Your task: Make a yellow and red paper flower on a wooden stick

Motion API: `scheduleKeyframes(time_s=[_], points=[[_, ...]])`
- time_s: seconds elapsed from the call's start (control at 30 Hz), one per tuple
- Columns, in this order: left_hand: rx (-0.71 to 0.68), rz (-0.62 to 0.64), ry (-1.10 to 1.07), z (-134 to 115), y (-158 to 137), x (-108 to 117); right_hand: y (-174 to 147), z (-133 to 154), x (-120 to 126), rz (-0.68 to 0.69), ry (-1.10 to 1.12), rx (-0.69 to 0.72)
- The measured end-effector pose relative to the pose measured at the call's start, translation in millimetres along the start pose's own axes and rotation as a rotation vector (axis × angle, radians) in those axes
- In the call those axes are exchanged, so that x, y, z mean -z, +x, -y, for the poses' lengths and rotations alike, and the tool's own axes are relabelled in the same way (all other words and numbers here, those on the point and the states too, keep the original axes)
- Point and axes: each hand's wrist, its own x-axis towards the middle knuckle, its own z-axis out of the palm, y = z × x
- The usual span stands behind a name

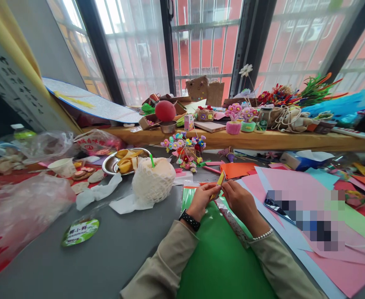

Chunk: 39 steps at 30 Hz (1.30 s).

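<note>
Sleeves (pixel 160 259), beige, two: nearest the camera, over one green sheet (pixel 223 265).

Left hand (pixel 203 199), one, with dark wristwatch (pixel 191 220): thumb and fingers clamped on the yellow piece.

Right hand (pixel 240 201), one, with bead bracelet (pixel 262 235): fingertips close together at the same piece's right side; grip or mere touch, cannot tell.

Yellow piece (pixel 221 179), one, narrow: between the two hands, at the left fingertips and just left of the right ones; long axis slanting up and away, leaning right; upper end free. Left hand has the firmer hold; both are near.

Orange paper (pixel 237 169), just beyond the hands: sheets overlapping, count uncertain.

White netted fruit (pixel 154 182), one, left of the hands, with one green straw (pixel 151 160).

Metal bowl (pixel 108 164), one, behind the fruit, holding banana peels (pixel 128 161), number unclear.

Green label (pixel 80 232), oval, one: flat on the grey bench (pixel 117 257).

Crocheted flower pots (pixel 234 128), two, one pink, one green; red ball (pixel 165 111), one: all along the window ledge (pixel 132 135).
</note>
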Motion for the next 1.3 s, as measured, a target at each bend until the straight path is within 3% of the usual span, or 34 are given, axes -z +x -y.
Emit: scheduleKeyframes(time_s=[0.17,0.4,0.77,0.97,1.3], points=[[-0.003,-0.009,0.029,2,1,1,-1,-1,-1,0.023,-0.006,0.050],[-0.042,-0.012,0.009,1,-1,-1,-2,3,-2,0.031,0.129,-0.089],[-0.025,0.005,0.038,3,1,3,-6,2,-9,0.041,0.096,-0.074],[0.012,0.060,-0.021,2,0,3,-5,4,-11,-0.006,0.347,-0.195],[-0.036,0.088,-0.054,1,0,-1,-2,11,-7,0.003,0.946,-0.538]])
